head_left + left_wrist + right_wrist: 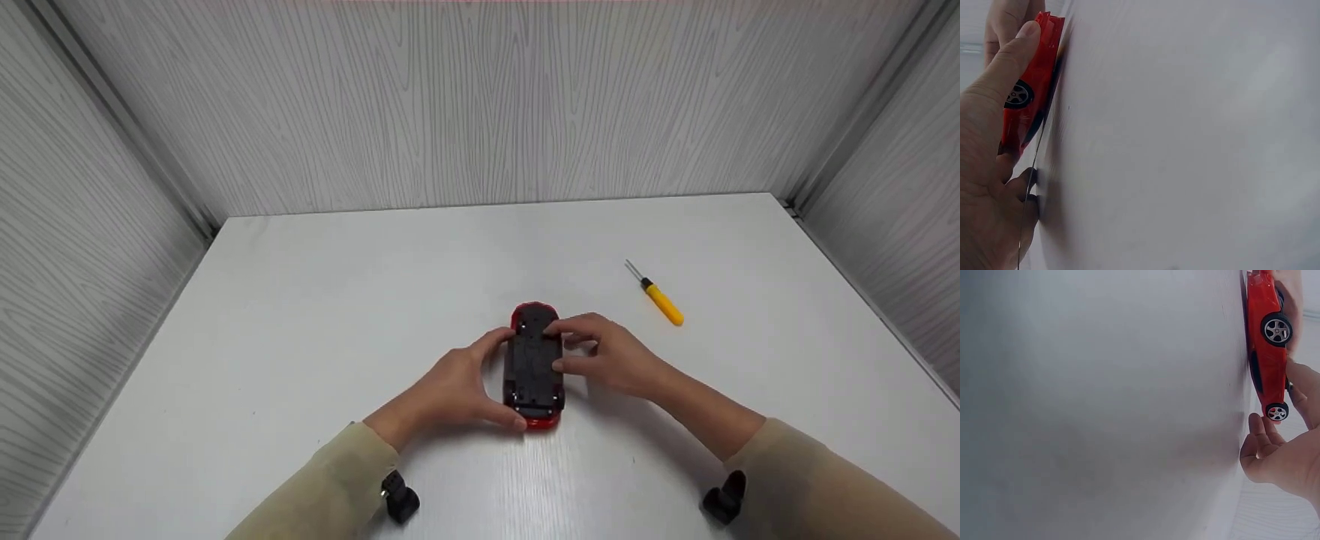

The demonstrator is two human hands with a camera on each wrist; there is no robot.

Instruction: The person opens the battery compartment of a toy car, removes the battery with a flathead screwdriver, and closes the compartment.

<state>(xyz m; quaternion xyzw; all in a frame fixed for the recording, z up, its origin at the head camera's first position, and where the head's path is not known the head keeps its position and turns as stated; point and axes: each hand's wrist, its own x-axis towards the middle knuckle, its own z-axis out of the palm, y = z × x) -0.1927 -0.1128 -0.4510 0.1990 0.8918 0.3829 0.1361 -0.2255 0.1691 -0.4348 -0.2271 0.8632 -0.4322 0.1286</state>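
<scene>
Upside down, a toy car point(534, 367): glossy red body point(1272, 371), flat matte-black underside point(536, 352), round black wheels point(1276, 329) with silver spokes. Gripped from the left by the left hand point(454, 382), thumb and fingers spread wide around it. Touched from the right by the right hand point(615, 356), thumb and forefinger apart on the underside. Below, mid-surface, a smooth white tabletop point(337, 300); farther right, a slim yellow-handled screwdriver point(664, 304). Behind and alongside, pale walls point(487, 97) in grey wood grain.
</scene>
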